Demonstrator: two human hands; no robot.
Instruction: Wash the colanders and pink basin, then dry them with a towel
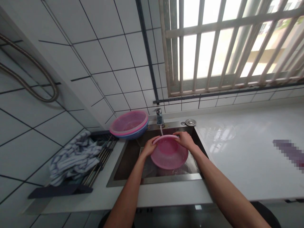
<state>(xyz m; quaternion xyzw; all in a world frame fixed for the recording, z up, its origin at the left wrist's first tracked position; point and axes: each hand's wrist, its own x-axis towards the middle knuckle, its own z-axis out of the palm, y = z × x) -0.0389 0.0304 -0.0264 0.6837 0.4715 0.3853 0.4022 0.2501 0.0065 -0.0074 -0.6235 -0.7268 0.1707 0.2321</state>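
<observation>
Pink basin (169, 154) sits tilted inside the steel sink (152, 181), its far rim right under the thin stream from the tap (159, 116) at twelve o'clock. Left hand (149, 147) grips the rim at ten o'clock and right hand (186, 141) at one o'clock, both with fingers pressed together and curled over the edge. Stacked basins (129, 124), pink on blue, rest at ten o'clock, a striped cloth (73, 155) at nine, and a clear glass bowl (219, 131) at two.
</observation>
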